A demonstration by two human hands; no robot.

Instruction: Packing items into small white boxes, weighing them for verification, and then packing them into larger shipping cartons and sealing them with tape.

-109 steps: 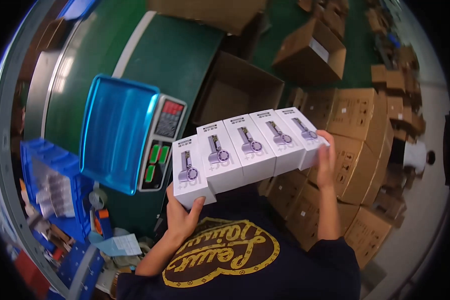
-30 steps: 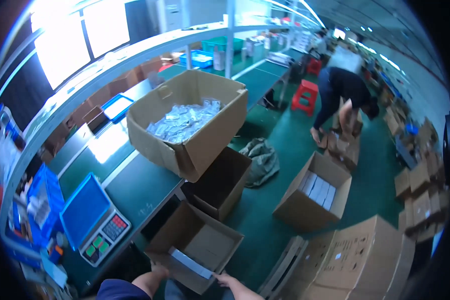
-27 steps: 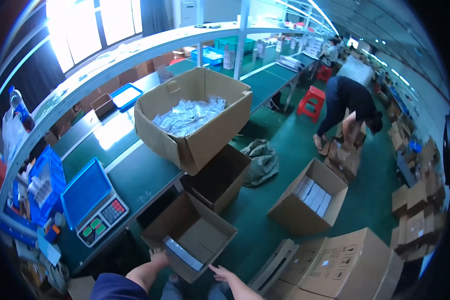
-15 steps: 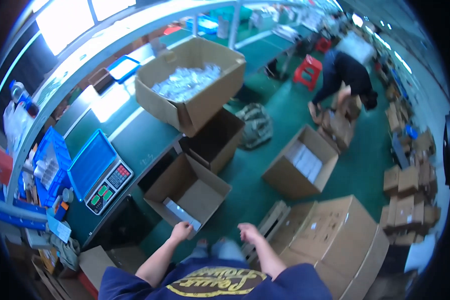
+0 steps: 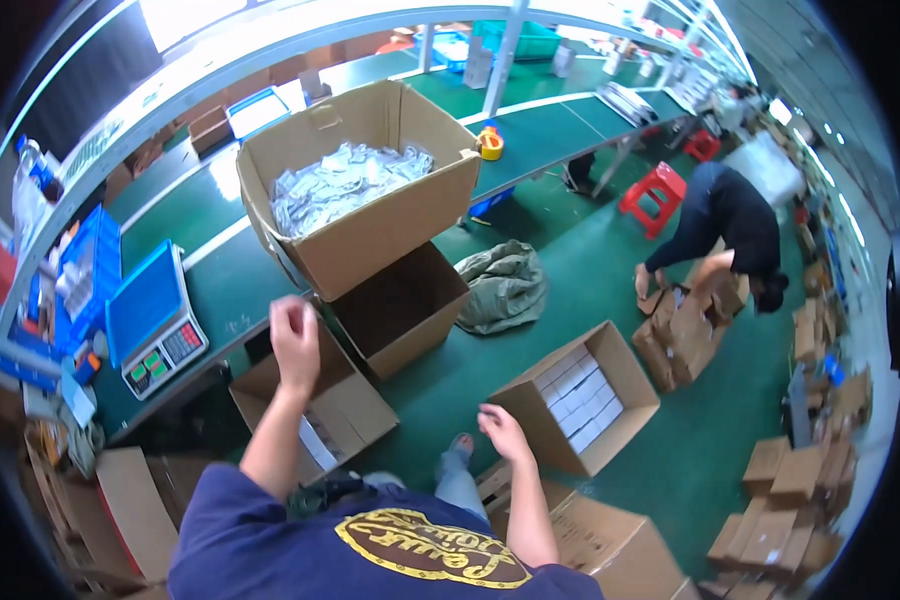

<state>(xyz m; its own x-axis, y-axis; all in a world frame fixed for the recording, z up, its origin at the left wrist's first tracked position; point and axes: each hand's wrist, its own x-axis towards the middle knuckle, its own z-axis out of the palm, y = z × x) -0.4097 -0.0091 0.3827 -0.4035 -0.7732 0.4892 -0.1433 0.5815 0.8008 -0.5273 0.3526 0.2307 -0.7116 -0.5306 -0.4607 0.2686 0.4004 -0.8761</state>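
Note:
My left hand (image 5: 296, 340) is raised over the near open cardboard box (image 5: 355, 405), its fingers loosely curled with a gap between thumb and fingers; nothing shows in it. A flat white packet (image 5: 316, 443) lies inside that box. Low on the right, my right hand (image 5: 505, 432) is held with fingers partly bent and apart, bare of any object. It is close to the left edge of an open carton (image 5: 618, 440) packed with rows of small white boxes (image 5: 580, 398). A large carton (image 5: 370, 245) full of clear plastic packets (image 5: 348, 182) stands at the workbench edge ahead.
An empty-looking dark carton (image 5: 410, 315) sits under the large one, beside a green-grey sack (image 5: 502, 287). A scale (image 5: 160, 325) stands on the green bench (image 5: 240, 285). A co-worker (image 5: 735, 225) bends over flattened cardboard (image 5: 685, 340) near a red stool (image 5: 655, 195). Closed cartons (image 5: 610, 540) are at my right.
My left hand has risen and moved left, away from the white packet. The view has shifted and I stand turned more to the right, with my right hand now nearer the carton of white boxes.

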